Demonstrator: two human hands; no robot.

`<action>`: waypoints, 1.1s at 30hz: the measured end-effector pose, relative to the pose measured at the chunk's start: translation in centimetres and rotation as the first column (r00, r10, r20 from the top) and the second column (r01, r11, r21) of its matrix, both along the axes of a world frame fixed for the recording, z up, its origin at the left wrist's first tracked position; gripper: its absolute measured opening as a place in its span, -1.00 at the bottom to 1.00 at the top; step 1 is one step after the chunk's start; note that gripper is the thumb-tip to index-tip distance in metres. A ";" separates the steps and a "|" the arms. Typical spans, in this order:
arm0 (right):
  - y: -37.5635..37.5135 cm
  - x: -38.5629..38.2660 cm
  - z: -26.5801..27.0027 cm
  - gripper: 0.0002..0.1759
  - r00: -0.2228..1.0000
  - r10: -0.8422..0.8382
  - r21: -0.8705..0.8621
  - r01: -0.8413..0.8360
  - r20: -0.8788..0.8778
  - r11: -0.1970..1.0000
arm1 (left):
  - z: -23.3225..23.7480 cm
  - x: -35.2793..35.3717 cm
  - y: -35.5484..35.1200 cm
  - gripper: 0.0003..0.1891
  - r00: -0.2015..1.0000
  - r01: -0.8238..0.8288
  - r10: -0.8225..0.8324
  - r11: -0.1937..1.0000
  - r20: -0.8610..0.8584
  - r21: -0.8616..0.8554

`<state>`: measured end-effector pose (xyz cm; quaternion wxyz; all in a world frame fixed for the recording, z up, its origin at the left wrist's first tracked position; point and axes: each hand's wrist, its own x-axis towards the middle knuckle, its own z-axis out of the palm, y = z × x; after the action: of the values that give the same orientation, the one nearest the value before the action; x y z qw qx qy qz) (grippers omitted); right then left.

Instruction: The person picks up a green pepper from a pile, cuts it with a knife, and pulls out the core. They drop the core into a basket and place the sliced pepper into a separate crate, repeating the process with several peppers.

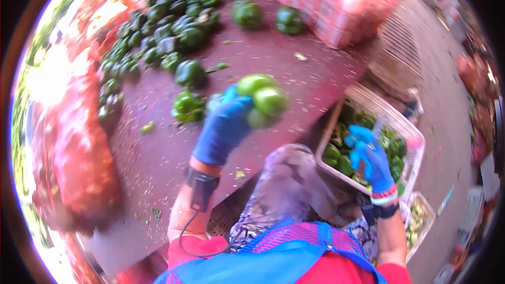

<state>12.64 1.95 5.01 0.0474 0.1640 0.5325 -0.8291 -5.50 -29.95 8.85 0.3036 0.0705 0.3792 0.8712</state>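
Sorting step: judged mid-transfer; the blue-gloved left hand is closed around a cluster of green peppers, held above the table.
Right hand: the right hand hovers over the white crate of peppers, fingers curled; whether it grips something thin cannot be told.
Next move calls for: clearing the crate rim without spilling 1.
Hard to see: motion blur hides whether 2 or 3 peppers are held; the loose pepper pile is cut off at the top.

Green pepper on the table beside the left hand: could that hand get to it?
Probably yes: the loose green pepper lies close beside the left hand, nothing between them. But that hand already grips a bunch of peppers, so grasping it looks doubtful.
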 end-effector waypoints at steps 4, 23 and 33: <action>-0.4 -2.0 3.4 -0.20 0.971 0.082 0.224 -0.030 -0.225 0.974 | -1.1 4.5 12.8 -0.27 0.864 0.158 -0.373 0.839 -0.339 -0.521; 11.0 7.1 -3.6 -0.31 0.986 -0.164 -0.015 0.164 -0.011 0.986 | -8.0 9.5 27.5 -0.52 0.728 0.656 -0.684 0.678 0.040 -0.331; 12.6 9.1 -3.4 -0.63 0.906 -0.421 0.288 0.414 -0.040 0.864 | -6.9 8.4 28.5 -0.53 0.824 0.566 -0.550 0.810 0.136 -0.156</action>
<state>21.76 14.57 1.63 -0.1509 0.2905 0.5995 -0.7304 2.92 -1.48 1.94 0.5668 0.1126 0.4099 0.7057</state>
